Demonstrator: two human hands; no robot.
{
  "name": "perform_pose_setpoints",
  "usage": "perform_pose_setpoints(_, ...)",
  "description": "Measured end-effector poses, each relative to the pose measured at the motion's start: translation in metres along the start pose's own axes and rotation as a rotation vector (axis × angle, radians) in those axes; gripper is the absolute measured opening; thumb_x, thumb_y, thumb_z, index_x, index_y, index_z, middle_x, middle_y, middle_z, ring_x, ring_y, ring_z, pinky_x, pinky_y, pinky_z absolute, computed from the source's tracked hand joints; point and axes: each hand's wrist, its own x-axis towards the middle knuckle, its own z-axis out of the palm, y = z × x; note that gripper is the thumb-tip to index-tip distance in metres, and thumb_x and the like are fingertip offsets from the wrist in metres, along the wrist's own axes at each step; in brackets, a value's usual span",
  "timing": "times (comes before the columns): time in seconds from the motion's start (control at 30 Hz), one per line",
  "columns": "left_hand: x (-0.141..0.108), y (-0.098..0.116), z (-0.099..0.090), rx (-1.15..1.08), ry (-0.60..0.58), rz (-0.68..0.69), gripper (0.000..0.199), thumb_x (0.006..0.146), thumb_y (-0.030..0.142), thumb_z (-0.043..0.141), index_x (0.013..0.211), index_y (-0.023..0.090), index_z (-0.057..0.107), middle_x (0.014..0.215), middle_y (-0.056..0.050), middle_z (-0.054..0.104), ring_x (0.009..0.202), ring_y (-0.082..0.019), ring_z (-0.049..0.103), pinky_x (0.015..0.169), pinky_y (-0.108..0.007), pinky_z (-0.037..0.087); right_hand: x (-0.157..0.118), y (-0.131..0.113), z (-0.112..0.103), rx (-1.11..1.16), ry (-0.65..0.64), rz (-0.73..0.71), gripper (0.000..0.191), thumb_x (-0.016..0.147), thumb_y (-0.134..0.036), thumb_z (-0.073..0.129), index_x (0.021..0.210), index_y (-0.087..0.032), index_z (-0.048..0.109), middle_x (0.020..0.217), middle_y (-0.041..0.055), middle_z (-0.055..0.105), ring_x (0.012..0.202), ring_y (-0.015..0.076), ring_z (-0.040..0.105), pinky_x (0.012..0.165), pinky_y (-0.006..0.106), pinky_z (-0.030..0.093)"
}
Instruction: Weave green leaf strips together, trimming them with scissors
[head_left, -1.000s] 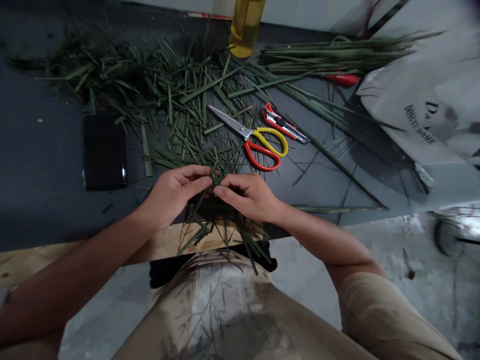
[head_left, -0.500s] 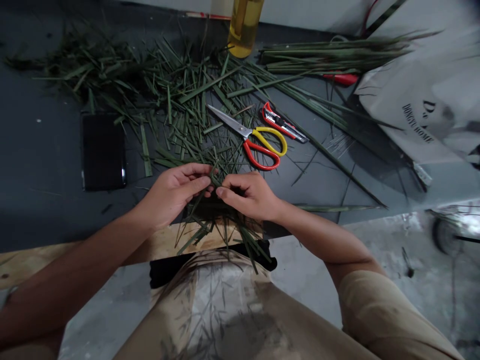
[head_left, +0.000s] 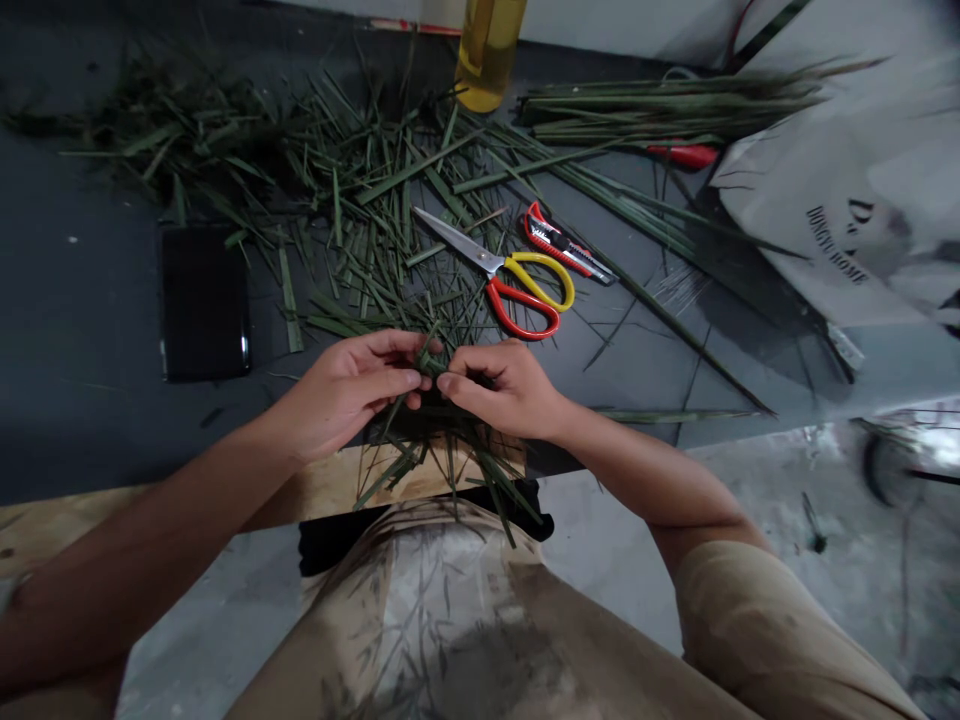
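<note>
A small piece of woven green leaf (head_left: 429, 362) is pinched between my two hands near the table's front edge. My left hand (head_left: 360, 385) grips it from the left with thumb and fingers. From the right, my right hand (head_left: 502, 385) holds its other side, thumb against curled fingers. Loose ends hang below the hands. Just beyond my right hand lie scissors (head_left: 491, 265) with one yellow and one red handle, and a red utility knife (head_left: 566, 243). Cut green leaf strips (head_left: 367, 240) are heaped behind my hands.
A black phone-like slab (head_left: 205, 303) lies at left. Behind stands a bottle of yellow liquid (head_left: 489, 55). Long leaves (head_left: 637, 108) are bundled at the back right, beside a red-handled object (head_left: 686, 156) and a pale printed bag (head_left: 847, 200). Leaf scraps (head_left: 480, 465) cover the front edge.
My left fingers have shifted slightly around the woven piece, and more of it shows between the hands. My right hand has moved very little.
</note>
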Motion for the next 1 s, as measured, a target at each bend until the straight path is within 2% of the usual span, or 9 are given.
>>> perform_pose_setpoints(0.2,0.0016,-0.0019,-0.0020,0.039,-0.030,0.007,0.027,0.067,0.017,0.091,0.092,0.015,0.079,0.087,-0.003,0.074,0.066,-0.011,0.064,0.063,-0.025,0.052,-0.0002,0.0021,0.0018,-0.034,0.007,-0.035,0.033,0.094,-0.027,0.059,0.064,-0.019,0.048,0.055,-0.0086,0.039,0.052,0.0048,0.032,0.052,0.020,0.030)
perform_pose_setpoints(0.4,0.0022,-0.0047,0.0007,-0.045,0.037,0.029,0.027,0.063,0.018,0.094,0.086,0.016,0.079,0.085,-0.001,0.075,0.068,-0.010,0.066,0.065,-0.023,0.053,0.0001,0.0019,0.0038,-0.049,-0.032,-0.061,0.033,0.095,-0.027,0.059,0.064,-0.019,0.050,0.056,-0.0082,0.040,0.052,0.0052,0.030,0.052,0.020,0.030)
perform_pose_setpoints(0.67,0.0029,-0.0022,0.0006,-0.038,0.058,0.000,0.027,0.064,0.020,0.093,0.086,0.016,0.078,0.084,-0.002,0.072,0.070,-0.012,0.065,0.066,-0.025,0.053,-0.0035,0.0040,0.0051,-0.147,0.023,-0.156,0.032,0.097,-0.027,0.059,0.067,-0.019,0.053,0.057,-0.0073,0.045,0.051,0.0054,0.035,0.052,0.020,0.032)
perform_pose_setpoints(0.8,0.0032,0.0002,-0.0027,-0.012,0.057,-0.041,0.031,0.065,0.020,0.091,0.093,0.016,0.078,0.085,-0.003,0.074,0.071,-0.013,0.066,0.061,-0.024,0.051,-0.0042,0.0029,0.0053,-0.152,0.048,-0.145,0.032,0.096,-0.026,0.060,0.066,-0.019,0.054,0.056,-0.0075,0.044,0.051,0.0050,0.033,0.051,0.019,0.031)
perform_pose_setpoints(1.0,0.0019,0.0006,0.0002,-0.012,0.050,-0.031,0.031,0.067,0.016,0.087,0.095,0.015,0.074,0.073,-0.001,0.067,0.065,-0.012,0.062,0.051,-0.020,0.042,-0.0025,-0.0002,0.0035,-0.136,0.029,-0.090,0.032,0.095,-0.027,0.060,0.065,-0.019,0.052,0.055,-0.0076,0.042,0.051,0.0051,0.032,0.051,0.020,0.030)
